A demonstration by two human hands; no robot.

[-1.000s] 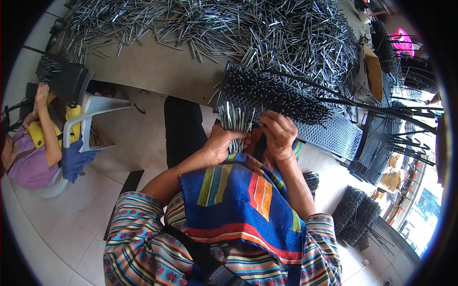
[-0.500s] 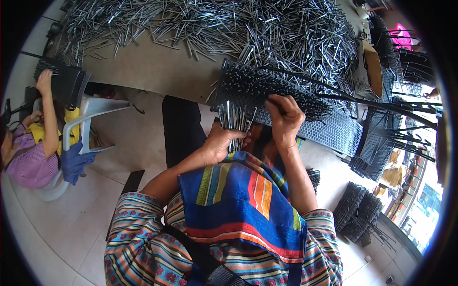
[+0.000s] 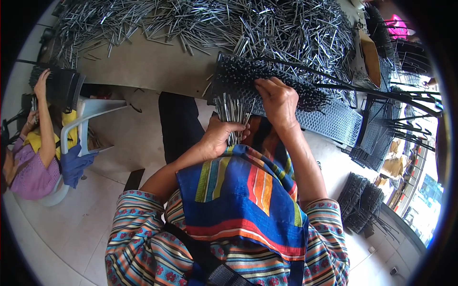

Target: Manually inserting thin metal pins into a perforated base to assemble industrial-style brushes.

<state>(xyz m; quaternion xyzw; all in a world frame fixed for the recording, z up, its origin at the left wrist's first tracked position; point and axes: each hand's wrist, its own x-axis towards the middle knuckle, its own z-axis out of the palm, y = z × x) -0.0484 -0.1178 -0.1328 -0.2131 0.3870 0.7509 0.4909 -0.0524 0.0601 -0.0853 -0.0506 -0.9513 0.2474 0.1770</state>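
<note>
My left hand (image 3: pixel 220 135) is closed round a bundle of thin metal rods (image 3: pixel 231 108), their silvery ends fanned out above the fist. To its right, my right hand (image 3: pixel 279 101) is pinched over a black perforated rack (image 3: pixel 315 125); whatever sits between the fingertips is too small to make out. Part of the rack is packed with upright dark rods (image 3: pixel 245 71), while its right-hand portion shows bare honeycomb holes. A striped blue cloth (image 3: pixel 238 190) covers my lap.
A large heap of loose rods (image 3: pixel 296 33) covers the table's (image 3: pixel 148 66) far side. Further racks with long hooks (image 3: pixel 377 124) stand at the right, and dark bundles (image 3: pixel 358 200) lie on the floor. At the left, another person (image 3: pixel 38 167) works beside a white plastic chair (image 3: pixel 95 107).
My right hand has shifted left and slightly up along the rack, toward the rod-filled part. The left hand keeps its bundle in nearly the same place.
</note>
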